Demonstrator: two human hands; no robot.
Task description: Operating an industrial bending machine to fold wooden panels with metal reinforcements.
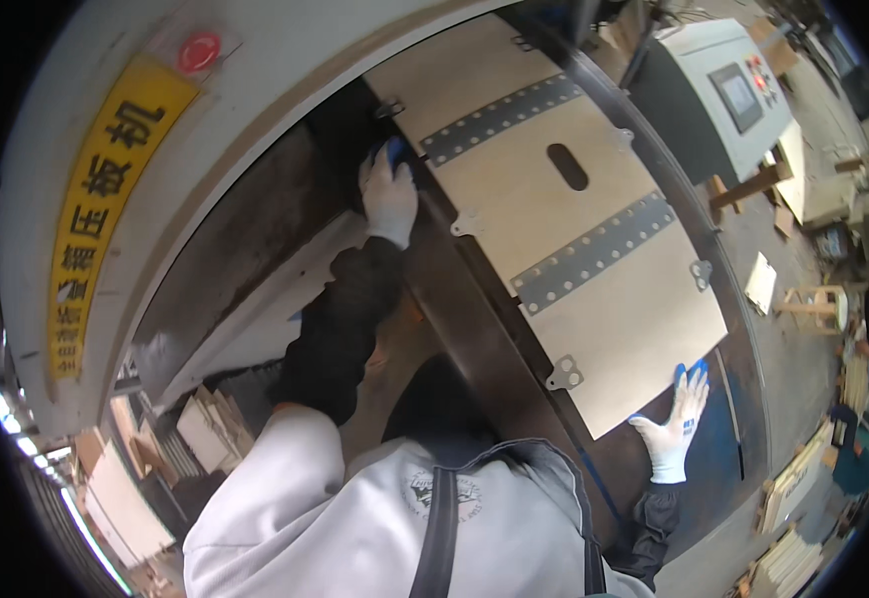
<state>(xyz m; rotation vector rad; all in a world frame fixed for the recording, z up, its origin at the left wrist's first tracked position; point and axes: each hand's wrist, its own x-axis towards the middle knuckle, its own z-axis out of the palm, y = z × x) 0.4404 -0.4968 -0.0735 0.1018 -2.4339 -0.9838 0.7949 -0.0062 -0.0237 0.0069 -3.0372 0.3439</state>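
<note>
head view: a plywood panel point(619, 344) lies flat on the dark metal bench point(469, 314), its metal clips point(566, 374) projecting past the long sides, presumably positioned to keep them unpinched. two studded metal strips point(594, 249) cross it. right hand point(672, 427): fingers spread at the near edge, gripping nothing, apparently to steady or square the panel. left hand point(388, 199): just beside the left long side, perhaps for bracing; finger grip cannot be determined.

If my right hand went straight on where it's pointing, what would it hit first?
Your right hand would likely meet the near edge of the plywood panel; its blue fingertips look right at it, though contact is unclear.
</note>
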